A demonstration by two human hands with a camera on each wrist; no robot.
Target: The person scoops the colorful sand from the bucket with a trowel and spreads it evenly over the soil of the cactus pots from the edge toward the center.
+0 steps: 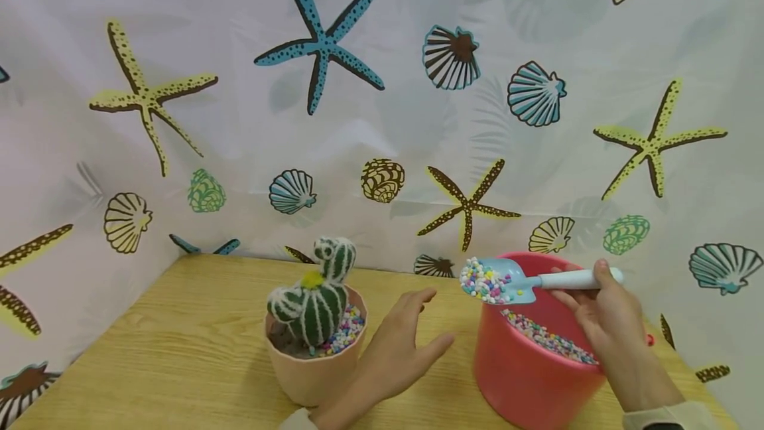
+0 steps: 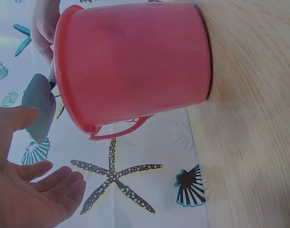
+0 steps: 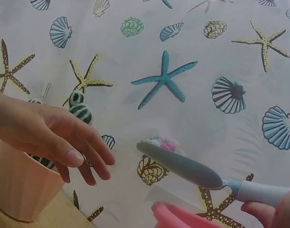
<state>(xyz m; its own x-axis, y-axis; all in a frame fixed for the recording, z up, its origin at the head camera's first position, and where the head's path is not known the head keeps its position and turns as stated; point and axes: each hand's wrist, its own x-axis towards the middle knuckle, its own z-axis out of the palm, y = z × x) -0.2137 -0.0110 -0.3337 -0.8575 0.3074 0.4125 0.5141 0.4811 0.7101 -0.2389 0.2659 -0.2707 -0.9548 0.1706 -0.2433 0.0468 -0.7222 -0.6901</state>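
Note:
My right hand (image 1: 610, 320) grips the white handle of a light blue trowel (image 1: 525, 289) above a red bucket (image 1: 531, 377). Small multicoloured pebbles (image 1: 485, 282) are heaped on the trowel's blade. More pebbles (image 1: 549, 337) lie inside the bucket. Between bucket and pot, my left hand (image 1: 396, 354) is held with fingers extended and nothing in it. Just left of it stands a pale peach flowerpot (image 1: 316, 377) with a fuzzy green cactus (image 1: 313, 307). Pebbles cover the right part of the pot's surface; brownish material shows at the left.
Everything stands on a light wooden table (image 1: 167, 337). A white curtain (image 1: 370, 131) printed with starfish and shells hangs close behind and at the sides. The bucket's red carrying handle (image 2: 123, 133) hangs against its side in the left wrist view.

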